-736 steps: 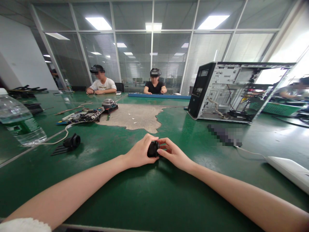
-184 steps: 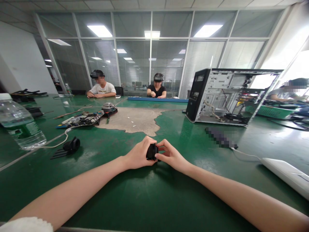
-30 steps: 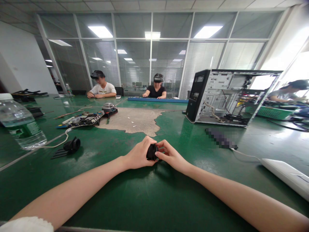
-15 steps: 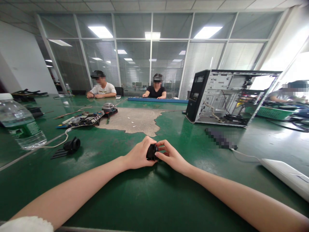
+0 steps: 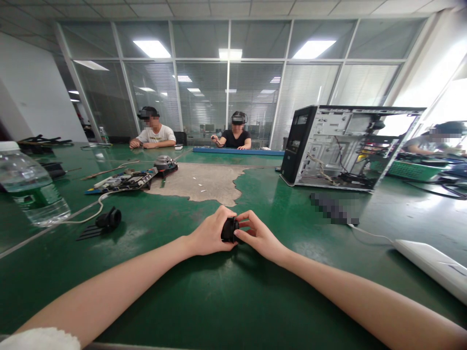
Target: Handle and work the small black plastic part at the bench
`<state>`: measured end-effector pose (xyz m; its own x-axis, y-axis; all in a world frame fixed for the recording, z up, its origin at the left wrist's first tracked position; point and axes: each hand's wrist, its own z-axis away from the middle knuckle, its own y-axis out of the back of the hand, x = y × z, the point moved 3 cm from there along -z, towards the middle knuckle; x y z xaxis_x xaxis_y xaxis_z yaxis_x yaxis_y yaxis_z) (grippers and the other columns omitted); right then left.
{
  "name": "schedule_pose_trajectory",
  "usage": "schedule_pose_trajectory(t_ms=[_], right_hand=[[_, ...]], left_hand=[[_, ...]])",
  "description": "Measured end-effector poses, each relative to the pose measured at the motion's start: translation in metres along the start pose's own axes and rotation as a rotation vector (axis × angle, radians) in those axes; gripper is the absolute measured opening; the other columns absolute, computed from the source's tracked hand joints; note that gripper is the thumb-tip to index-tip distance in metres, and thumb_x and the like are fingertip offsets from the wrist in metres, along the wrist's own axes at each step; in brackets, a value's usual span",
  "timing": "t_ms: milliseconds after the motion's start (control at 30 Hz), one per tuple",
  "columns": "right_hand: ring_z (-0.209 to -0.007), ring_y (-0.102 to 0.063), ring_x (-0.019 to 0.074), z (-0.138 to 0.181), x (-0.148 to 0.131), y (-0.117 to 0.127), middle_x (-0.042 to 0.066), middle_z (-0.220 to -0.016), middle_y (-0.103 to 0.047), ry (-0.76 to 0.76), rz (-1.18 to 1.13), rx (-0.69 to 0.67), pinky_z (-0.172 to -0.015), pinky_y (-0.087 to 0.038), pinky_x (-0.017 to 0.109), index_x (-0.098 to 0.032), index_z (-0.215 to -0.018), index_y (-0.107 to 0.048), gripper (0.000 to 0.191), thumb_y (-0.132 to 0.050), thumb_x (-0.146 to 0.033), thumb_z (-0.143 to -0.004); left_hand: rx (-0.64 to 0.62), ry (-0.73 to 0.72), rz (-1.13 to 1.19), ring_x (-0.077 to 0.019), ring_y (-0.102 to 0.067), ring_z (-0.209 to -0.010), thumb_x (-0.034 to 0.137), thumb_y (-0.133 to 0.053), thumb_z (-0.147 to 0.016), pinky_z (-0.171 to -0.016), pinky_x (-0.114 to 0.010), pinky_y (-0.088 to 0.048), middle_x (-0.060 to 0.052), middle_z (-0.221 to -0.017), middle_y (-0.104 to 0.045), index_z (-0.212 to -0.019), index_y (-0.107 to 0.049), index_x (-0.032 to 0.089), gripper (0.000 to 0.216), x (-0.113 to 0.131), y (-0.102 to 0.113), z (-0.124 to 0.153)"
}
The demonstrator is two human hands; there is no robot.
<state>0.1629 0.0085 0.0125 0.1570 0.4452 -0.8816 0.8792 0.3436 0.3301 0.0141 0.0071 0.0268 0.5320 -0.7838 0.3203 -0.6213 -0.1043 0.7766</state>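
Just above the green tabletop (image 5: pixel 219 301), a small black plastic part (image 5: pixel 229 230) with a round, ridged end is held between my two hands. My left hand (image 5: pixel 211 233) wraps round it from the left, thumb below and fingers over the far side. From the right, the fingertips and thumb of my right hand (image 5: pixel 257 236) pinch its ridged end. What exactly the part is I cannot make out. On the left lies another black part (image 5: pixel 107 218), with a round collar and several long prongs.
A water bottle (image 5: pixel 34 194) stands at the left, near a circuit board (image 5: pixel 124 180) and a white cable. An open computer case (image 5: pixel 339 150) stands at the right, with a white power bank (image 5: pixel 434 267) nearer me. Two people sit across the table; another is by a green basket (image 5: pixel 416 170).
My hands and the black part look unmoved. Across the table, the person in the dark shirt has raised one hand, with something small in it.
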Motion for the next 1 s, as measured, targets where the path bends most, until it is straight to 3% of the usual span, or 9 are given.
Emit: schedule_pose_trajectory(t_ms=[133,400,667,800,1000], right_hand=[[-0.089,-0.055,0.0159,-0.0006,0.0031,-0.0009,0.002,-0.095,-0.052,-0.041,-0.037,-0.028,-0.071,-0.049,0.030,-0.021,-0.095,-0.045,0.023,-0.057,-0.029,-0.076],[-0.094,-0.051,0.0172,0.0018,-0.0024,0.0009,0.003,-0.098,-0.050,0.129,0.098,0.022,-0.073,-0.049,0.029,-0.021,-0.090,-0.051,0.015,-0.056,-0.027,-0.077],[-0.089,-0.055,0.0160,-0.0001,0.0048,-0.0013,0.003,-0.096,-0.053,-0.028,-0.001,-0.031,-0.071,-0.049,0.030,-0.021,-0.097,-0.045,0.024,-0.055,-0.029,-0.077],[-0.086,-0.055,0.0156,0.0017,0.0037,-0.0010,0.002,-0.092,-0.054,0.013,0.013,-0.051,-0.069,-0.050,0.030,-0.021,-0.093,-0.045,0.021,-0.057,-0.027,-0.076],[-0.092,-0.054,0.0172,0.0018,-0.0028,0.0004,0.002,-0.092,-0.053,0.062,0.085,0.023,-0.072,-0.049,0.030,-0.021,-0.090,-0.048,0.016,-0.055,-0.028,-0.077]], left_hand=[[-0.003,-0.004,-0.002,-0.0198,-0.050,-0.088,0.025,-0.066,-0.061,-0.074,-0.032,-0.043,-0.004,-0.100,-0.044,-0.106,-0.036,0.021,0.054,0.0002,0.0002,0.0001],[0.002,-0.005,-0.008,-0.0196,-0.050,-0.088,0.025,-0.067,-0.060,-0.074,-0.032,-0.044,-0.003,-0.100,-0.043,-0.106,-0.036,0.021,0.056,-0.0009,-0.0012,0.0005],[-0.013,-0.004,0.003,-0.0204,-0.050,-0.089,0.025,-0.066,-0.061,-0.075,-0.033,-0.043,-0.004,-0.101,-0.044,-0.106,-0.036,0.022,0.055,0.0008,0.0003,0.0000],[-0.002,0.002,0.007,-0.0201,-0.051,-0.088,0.024,-0.066,-0.060,-0.074,-0.032,-0.044,-0.003,-0.101,-0.044,-0.106,-0.036,0.022,0.055,-0.0001,0.0000,0.0003],[0.006,-0.006,0.011,-0.0201,-0.050,-0.089,0.023,-0.066,-0.060,-0.075,-0.032,-0.043,-0.003,-0.100,-0.044,-0.105,-0.036,0.022,0.054,0.0006,0.0007,0.0002]])
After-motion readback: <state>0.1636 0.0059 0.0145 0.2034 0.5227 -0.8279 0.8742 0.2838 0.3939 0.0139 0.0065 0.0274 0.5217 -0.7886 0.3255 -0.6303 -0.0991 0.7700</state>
